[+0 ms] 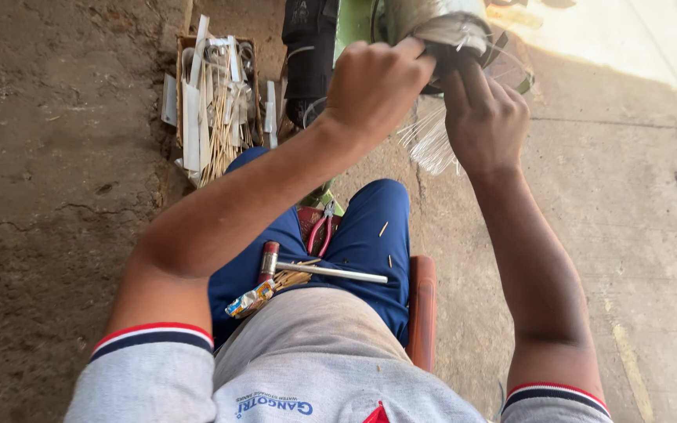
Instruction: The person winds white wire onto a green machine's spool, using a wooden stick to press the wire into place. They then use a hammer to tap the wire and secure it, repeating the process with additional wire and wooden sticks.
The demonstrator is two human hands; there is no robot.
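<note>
Two hands at the end of a metal cylinder

The left hand (374, 82) is closed in a fist on the edge of the metal cylinder (436, 27) at the top of the view; the right hand (483, 117) presses its fingers against the dark end – whether they grip anything cannot be told. Thin wires (431, 141) fan out below. A hammer (315, 269) and red pliers (323, 229) lie in the lap – a box of sticks (217, 102) sits on the floor.

A hammer (319, 269) lies across the lap, pliers (322, 229) beyond it, a stick-filled box (217, 102) farther left.
</note>
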